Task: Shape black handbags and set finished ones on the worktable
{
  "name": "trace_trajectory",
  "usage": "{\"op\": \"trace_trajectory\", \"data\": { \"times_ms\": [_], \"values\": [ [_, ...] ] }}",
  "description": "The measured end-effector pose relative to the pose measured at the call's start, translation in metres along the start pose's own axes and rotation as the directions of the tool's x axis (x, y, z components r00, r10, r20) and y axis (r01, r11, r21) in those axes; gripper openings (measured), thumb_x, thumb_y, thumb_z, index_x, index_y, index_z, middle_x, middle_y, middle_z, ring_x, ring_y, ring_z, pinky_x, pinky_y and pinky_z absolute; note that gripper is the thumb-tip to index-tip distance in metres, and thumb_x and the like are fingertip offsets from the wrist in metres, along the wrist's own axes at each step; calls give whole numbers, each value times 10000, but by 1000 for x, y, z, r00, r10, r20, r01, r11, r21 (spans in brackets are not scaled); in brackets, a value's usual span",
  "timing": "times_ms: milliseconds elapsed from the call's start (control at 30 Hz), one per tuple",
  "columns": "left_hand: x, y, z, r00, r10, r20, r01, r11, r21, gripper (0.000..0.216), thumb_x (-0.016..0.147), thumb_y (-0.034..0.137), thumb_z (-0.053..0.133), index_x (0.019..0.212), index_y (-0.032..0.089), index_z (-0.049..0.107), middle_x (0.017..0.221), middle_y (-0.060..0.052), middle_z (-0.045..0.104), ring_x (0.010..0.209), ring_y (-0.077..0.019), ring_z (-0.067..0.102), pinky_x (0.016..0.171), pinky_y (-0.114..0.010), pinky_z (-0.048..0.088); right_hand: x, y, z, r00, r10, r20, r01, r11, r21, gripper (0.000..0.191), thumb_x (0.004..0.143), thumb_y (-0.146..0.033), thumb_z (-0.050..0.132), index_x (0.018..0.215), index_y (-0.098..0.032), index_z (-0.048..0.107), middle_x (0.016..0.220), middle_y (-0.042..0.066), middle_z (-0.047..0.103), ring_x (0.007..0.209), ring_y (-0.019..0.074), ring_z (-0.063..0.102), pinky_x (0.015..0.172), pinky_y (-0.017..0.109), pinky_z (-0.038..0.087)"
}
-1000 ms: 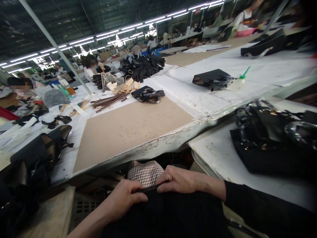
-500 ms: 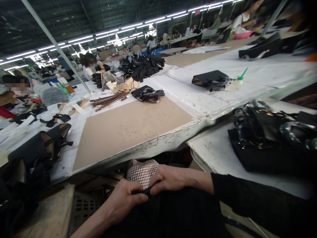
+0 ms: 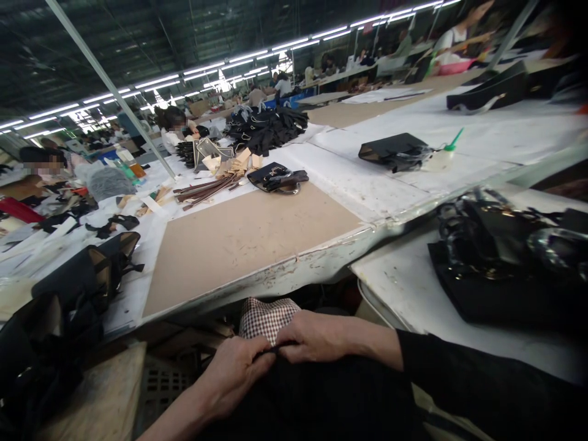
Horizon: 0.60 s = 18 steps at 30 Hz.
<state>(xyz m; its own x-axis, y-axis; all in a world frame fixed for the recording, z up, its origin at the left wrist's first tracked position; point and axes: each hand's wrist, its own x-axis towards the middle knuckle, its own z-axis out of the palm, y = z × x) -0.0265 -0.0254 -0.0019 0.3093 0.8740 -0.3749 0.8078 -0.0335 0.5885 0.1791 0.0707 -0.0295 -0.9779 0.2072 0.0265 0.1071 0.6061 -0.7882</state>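
Observation:
My left hand [image 3: 235, 371] and my right hand [image 3: 313, 336] meet at my lap, below the table's front edge. Thumb and fingers of each pinch the edge of a piece of black material [image 3: 274, 350]; whether it is cloth or a bag part I cannot make out. Just beyond the fingertips lies a brown-and-white checked cloth [image 3: 265, 317], partly covered by my right hand. The black material merges with my dark clothing, so its full outline is hidden.
A tan board [image 3: 248, 245] lies on the white-covered table, with a small black handbag [image 3: 278, 177] at its far edge. More black bags [image 3: 73, 275] are at left, and others [image 3: 496, 263] sit on the right-hand surface. A plastic crate [image 3: 163, 383] stands below. Co-workers sit further back.
My hands have drawn slightly closer together, with the fingers still pinching the black edge. The whole view has shifted a little, moving the table and bags slightly rightward and down.

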Motion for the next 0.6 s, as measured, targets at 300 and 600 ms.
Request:
{"op": "trace_trajectory", "data": {
  "times_ms": [300,600],
  "values": [
    [3,-3,2,1000,11,29,-9,998,-58,326,974,396,500,715,205,550,679,43,508,664,-137,480,577,-220,293,-8,8,4,998,57,-7,-56,994,95,202,873,-130,557,674,-164,562,603,-67,464,550,88,406,539,217,313],
    [5,-7,2,1000,22,17,-20,997,-81,315,975,387,515,733,195,575,668,55,497,639,-122,459,570,-230,265,-1,9,3,995,100,14,-101,975,200,229,932,-263,568,745,-157,646,654,-45,528,618,109,471,580,214,367]
  ]
}}
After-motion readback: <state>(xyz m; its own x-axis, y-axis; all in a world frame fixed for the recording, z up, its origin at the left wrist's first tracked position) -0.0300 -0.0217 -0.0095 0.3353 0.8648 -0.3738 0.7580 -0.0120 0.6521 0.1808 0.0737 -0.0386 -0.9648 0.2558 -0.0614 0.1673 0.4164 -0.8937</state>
